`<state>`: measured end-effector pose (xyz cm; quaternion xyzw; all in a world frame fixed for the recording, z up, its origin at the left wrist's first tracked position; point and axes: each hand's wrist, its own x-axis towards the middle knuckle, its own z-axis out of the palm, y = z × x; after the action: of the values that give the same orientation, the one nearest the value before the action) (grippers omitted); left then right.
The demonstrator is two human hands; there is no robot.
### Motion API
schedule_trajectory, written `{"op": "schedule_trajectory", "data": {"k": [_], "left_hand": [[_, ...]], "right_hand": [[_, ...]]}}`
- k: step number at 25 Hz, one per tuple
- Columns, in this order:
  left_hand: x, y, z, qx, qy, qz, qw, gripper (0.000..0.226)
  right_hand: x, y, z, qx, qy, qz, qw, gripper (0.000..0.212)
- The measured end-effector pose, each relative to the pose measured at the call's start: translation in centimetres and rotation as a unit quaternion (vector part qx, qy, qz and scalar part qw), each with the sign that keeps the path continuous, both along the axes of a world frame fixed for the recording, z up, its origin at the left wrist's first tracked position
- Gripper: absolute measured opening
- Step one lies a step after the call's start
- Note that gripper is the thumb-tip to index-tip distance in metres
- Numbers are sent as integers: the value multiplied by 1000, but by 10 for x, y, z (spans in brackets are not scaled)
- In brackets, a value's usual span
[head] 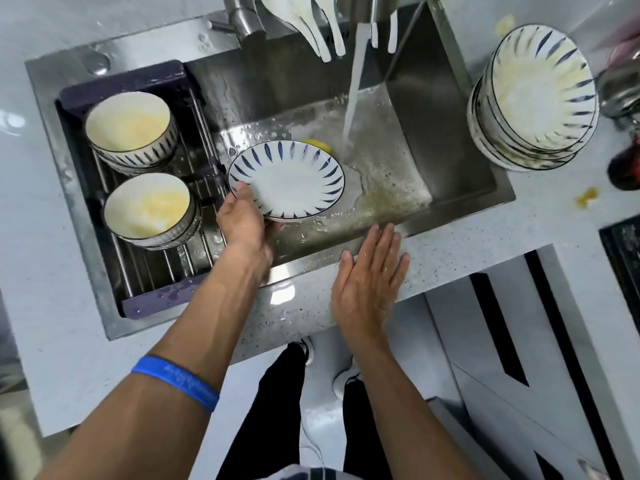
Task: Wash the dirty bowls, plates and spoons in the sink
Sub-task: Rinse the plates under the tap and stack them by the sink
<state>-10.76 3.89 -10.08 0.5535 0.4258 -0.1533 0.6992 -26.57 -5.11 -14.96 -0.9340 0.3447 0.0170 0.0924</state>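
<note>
My left hand [242, 220] holds a white plate with blue stripes [287, 180] by its near rim, over the steel sink [446, 109]. The plate looks clean. My right hand [369, 282] hovers flat with straight fingers over the sink's front edge, wet and holding nothing. Water runs from the tap [367, 8] into the basin. A yellow sponge [320, 144] peeks out behind the plate. Two stacks of dirty bowls [131, 128] [147, 206] with yellow residue stand on the rack at the left. A stack of dirty striped plates [533, 98] sits on the counter at the right.
A purple-ended drying rack [166, 268] spans the sink's left part. White spoons [311, 26] hang at the top near the tap. Yellow food spots [587, 197] lie on the right counter. Dirty water pools on the basin floor. A dark object stands at the far right edge.
</note>
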Motion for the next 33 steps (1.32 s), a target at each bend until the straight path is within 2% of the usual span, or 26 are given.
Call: {"op": "schedule_trajectory", "data": {"k": [3,4,5,6,7,8,9,11,14,16,20,21,22,23,24,26,27,28,29,30,31,32,33], "left_hand": [[2,6,-4,3,-3,19,1000,20],[2,7,-3,-2,1,19,1000,21],[3,7,-2,-8,2,18,1000,23],[4,7,0,-12,0,19,1000,24],[5,7,1,-13,2,23,1000,26],[6,6,2,-12,3,24,1000,27],[8,7,4,-9,-2,19,1000,28],[14,8,7,-4,-9,5,1000,28],[26,10,9,6,-16,-4,1000,30],[27,10,11,7,-16,-15,1000,33],[19,3,10,2,-15,-30,999,32],[18,1,9,0,-17,-33,999,32],[18,0,10,0,-15,-38,999,32],[17,-3,11,-1,-10,-43,999,34],[18,-6,12,-1,-7,-53,999,35],[14,-8,12,3,-10,-67,998,35],[13,-9,12,2,-11,-70,997,34],[11,-10,11,1,-10,-74,997,33],[10,-10,9,-1,-6,-72,997,32],[11,-9,8,-1,-3,-66,998,31],[11,-7,7,3,0,-55,998,30],[13,-1,7,5,-3,-37,999,27],[18,5,8,0,-4,-15,1000,24]], "right_hand": [[48,-24,-1,30,4,-6,1000,65],[82,-45,-3,104,-30,-34,993,65],[119,-68,4,244,-107,-96,959,64],[144,-87,14,379,-156,-173,896,62],[158,-104,24,494,-215,-250,805,56],[162,-116,30,564,-276,-321,710,53],[158,-118,34,613,-303,-360,635,50],[158,-106,44,686,-305,-379,541,48],[191,-79,64,769,-313,-348,436,44],[212,-68,78,778,-329,-357,399,46],[220,-70,91,779,-351,-358,377,36],[218,-72,91,780,-350,-353,380,37],[212,-75,90,773,-344,-345,407,40],[198,-79,88,742,-337,-328,477,42],[177,-86,80,678,-328,-307,582,43],[104,-97,57,443,-251,-239,827,47],[66,-98,46,299,-181,-178,920,53],[42,-96,35,175,-112,-109,972,59],[32,-88,25,93,-48,-49,993,63],[40,-76,16,60,14,6,998,64],[62,-62,11,91,58,57,993,65],[88,-49,7,150,66,83,983,64],[115,-41,12,266,36,43,962,60]]}}
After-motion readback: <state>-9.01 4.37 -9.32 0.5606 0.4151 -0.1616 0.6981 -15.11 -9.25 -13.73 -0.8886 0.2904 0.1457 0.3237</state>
